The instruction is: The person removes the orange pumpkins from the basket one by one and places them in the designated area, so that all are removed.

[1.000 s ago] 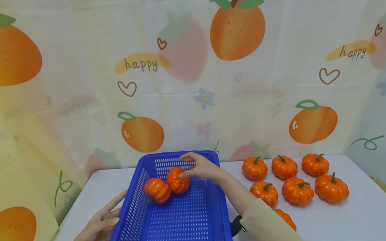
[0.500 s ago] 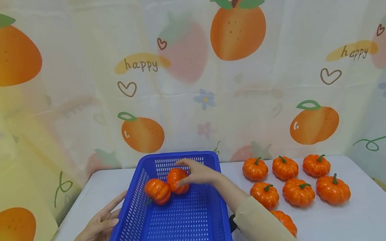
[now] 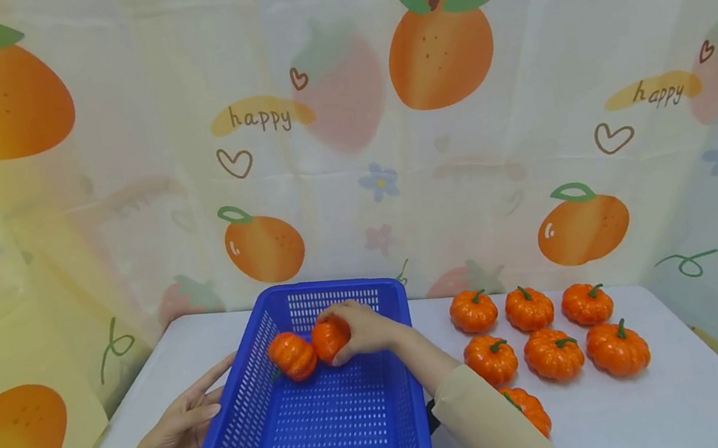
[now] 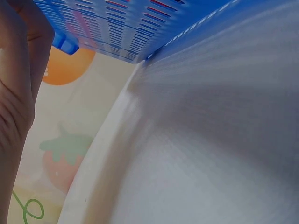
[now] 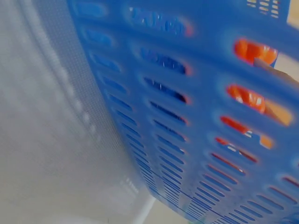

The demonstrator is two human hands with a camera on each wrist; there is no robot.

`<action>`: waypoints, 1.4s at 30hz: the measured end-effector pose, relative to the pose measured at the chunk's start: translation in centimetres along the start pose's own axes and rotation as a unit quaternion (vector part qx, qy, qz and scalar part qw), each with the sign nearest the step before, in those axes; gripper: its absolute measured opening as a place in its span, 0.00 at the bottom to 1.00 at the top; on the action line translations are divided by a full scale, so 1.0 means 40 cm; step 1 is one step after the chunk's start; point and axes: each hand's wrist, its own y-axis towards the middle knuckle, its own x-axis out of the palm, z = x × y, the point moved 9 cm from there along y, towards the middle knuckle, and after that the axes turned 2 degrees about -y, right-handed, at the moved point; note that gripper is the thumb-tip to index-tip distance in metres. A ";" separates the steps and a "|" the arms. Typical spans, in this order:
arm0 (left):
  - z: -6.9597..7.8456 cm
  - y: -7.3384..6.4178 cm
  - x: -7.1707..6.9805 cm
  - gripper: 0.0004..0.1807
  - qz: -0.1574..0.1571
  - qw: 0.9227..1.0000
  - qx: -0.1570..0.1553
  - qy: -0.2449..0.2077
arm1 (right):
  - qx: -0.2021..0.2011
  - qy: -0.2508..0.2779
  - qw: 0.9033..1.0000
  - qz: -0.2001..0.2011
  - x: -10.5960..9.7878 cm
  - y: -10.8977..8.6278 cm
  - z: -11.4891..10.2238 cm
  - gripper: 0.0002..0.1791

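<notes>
A blue plastic basket (image 3: 324,434) with slotted walls stands on the table, with two small orange pumpkins inside near its far end. My right hand (image 3: 366,329) reaches in over the right wall and grips the right-hand pumpkin (image 3: 327,339), fingers and thumb curled round it. Beside it, the other pumpkin (image 3: 293,356) lies tilted on its side, its green stem toward the lower left. My left hand (image 3: 178,434) is at the basket's left wall, fingers relaxed and extended. In the right wrist view the basket wall hides most of the held pumpkin.
Several more orange pumpkins (image 3: 554,355) sit in rows on the white table (image 3: 645,413), right of the basket. One nearer pumpkin (image 3: 529,411) is partly behind my right sleeve. A fruit-printed curtain (image 3: 346,141) hangs behind the table.
My right hand has come down onto the right-hand pumpkin and its fingers have closed round it. The pumpkin has turned slightly. My left hand has stayed put.
</notes>
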 end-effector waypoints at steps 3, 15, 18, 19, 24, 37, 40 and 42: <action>-0.001 0.000 0.000 0.40 -0.002 1.000 0.000 0.000 | -0.002 0.027 1.000 0.005 0.000 -0.001 -0.003 0.33; 0.000 0.000 -0.005 0.40 0.008 1.000 0.008 -0.007 | 0.031 0.048 0.998 0.024 -0.004 -0.004 0.015 0.42; -0.001 -0.002 -0.006 0.40 0.007 1.000 0.008 -0.008 | 0.041 0.020 0.999 0.030 -0.006 -0.003 0.019 0.44; 0.000 -0.002 -0.006 0.40 0.006 1.000 0.008 -0.008 | 0.041 0.016 0.998 0.036 -0.009 -0.002 0.019 0.44; 0.003 0.000 0.000 0.40 0.000 1.000 0.009 -0.003 | 0.033 0.061 0.995 0.070 -0.028 -0.003 0.015 0.40; 0.000 0.001 -0.005 0.40 0.010 1.000 0.002 0.007 | 0.038 0.195 0.970 0.136 -0.091 -0.023 0.014 0.47; 0.000 -0.001 -0.006 0.40 0.009 1.000 0.002 0.012 | 0.031 0.208 0.968 0.136 -0.109 -0.025 0.005 0.51; 0.000 -0.002 -0.007 0.40 0.007 1.000 -0.001 0.013 | 0.025 0.220 0.966 0.135 -0.123 -0.026 -0.002 0.51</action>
